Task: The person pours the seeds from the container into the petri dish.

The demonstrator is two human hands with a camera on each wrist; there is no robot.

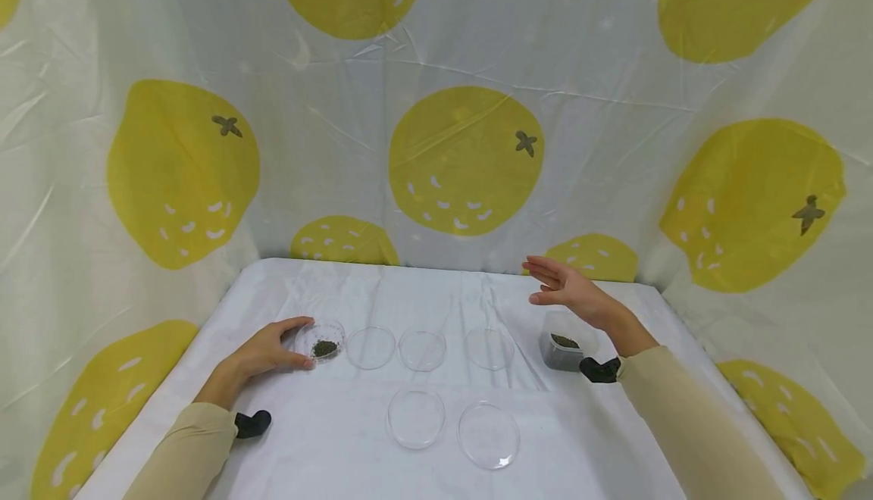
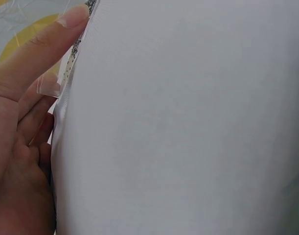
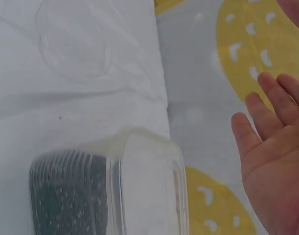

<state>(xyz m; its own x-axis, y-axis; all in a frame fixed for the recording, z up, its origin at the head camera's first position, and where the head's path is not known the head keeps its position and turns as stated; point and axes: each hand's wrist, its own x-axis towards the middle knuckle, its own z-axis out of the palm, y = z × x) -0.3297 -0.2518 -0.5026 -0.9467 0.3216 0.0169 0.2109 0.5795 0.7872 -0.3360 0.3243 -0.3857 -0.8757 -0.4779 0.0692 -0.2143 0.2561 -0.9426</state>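
My left hand (image 1: 273,346) holds a transparent petri dish (image 1: 301,348) by its rim at the left of the table, thumb on the near side and fingers on the far side. A small heap of dark green granules (image 1: 324,348) lies in that dish, with specks scattered around it. Seen from the left wrist, the thumb (image 2: 46,46) presses the dish's edge. My right hand (image 1: 571,292) is raised at the right, holding nothing, fingers extended. Just below it stands a transparent plastic tub (image 1: 563,360) partly filled with the same dark granules; the right wrist view shows its ribbed wall (image 3: 66,196).
Three transparent round dishes, a left one (image 1: 370,348), a middle one (image 1: 422,351) and a right one (image 1: 489,349), continue the row. Nearer me lie two more round pieces (image 1: 416,419) (image 1: 488,435). A lemon-print curtain (image 1: 327,144) surrounds the white-covered table (image 1: 307,439).
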